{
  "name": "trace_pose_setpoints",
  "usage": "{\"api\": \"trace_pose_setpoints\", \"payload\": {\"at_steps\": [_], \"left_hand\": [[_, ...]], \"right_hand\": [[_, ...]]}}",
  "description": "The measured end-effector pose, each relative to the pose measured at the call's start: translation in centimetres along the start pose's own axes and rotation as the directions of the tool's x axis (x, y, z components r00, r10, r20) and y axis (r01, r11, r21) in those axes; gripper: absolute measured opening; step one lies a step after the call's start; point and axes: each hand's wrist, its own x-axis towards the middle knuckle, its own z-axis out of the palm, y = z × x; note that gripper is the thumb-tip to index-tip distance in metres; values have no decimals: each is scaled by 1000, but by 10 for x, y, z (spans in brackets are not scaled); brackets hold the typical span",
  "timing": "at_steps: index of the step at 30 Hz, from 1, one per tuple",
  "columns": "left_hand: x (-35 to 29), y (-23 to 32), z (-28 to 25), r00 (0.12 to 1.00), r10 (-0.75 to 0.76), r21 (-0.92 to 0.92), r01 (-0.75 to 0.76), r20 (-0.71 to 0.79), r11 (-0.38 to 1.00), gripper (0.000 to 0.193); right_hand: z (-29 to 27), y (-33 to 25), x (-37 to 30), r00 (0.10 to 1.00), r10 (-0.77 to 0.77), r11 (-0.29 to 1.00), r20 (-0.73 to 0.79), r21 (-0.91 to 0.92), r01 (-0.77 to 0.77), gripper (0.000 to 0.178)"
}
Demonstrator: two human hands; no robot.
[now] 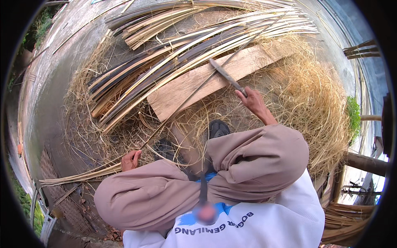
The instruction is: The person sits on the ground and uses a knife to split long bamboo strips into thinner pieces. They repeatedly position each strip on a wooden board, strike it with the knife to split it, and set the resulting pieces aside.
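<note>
My right hand (253, 101) is closed round the handle of a long knife (226, 75), whose grey blade points up and to the left over a wooden plank (182, 93). Beside my left knee, my left hand (131, 160) is closed on a long thin bamboo strip (185, 102). That strip slants up to the right, across the plank and the bundles beyond. Blade and strip cross near the plank's middle; whether they touch I cannot tell.
Beyond the plank lie bundles of split bamboo strips (165, 62), dark and pale. Curly shavings (310, 99) heap up at the right. More pale strips (87, 175) lie left of my left hand. My shoes (218, 129) rest among shavings. A wooden post (366, 163) stands at the right.
</note>
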Motion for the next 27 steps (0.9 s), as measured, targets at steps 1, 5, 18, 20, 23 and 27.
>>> {"api": "trace_pose_setpoints", "payload": {"at_steps": [1, 5, 18, 20, 23, 27], "left_hand": [[-3, -31, 0, 999, 48, -105, -46, 20, 993, 25], [11, 25, 19, 966, 228, -180, -248, -123, 952, 28], [38, 84, 34, 919, 393, -159, -391, -21, 906, 29], [36, 76, 36, 920, 390, -111, -390, -22, 914, 29], [26, 55, 38, 948, 316, -209, -302, 34, 930, 29], [23, 32, 28, 946, 324, -232, -312, 13, 921, 28]], "right_hand": [[-10, 20, 21, 983, 161, 987, -89, 12, -161, 60], [-13, 38, 28, 899, 423, 880, -115, 291, -376, 57], [36, -7, -28, 964, 237, 958, -117, 196, -212, 52], [28, -22, -18, 969, 227, 959, -100, 197, -205, 53], [35, -75, -76, 978, -189, 976, 87, 124, 178, 51], [37, -37, -49, 979, -156, 986, 133, 78, 146, 49]]}}
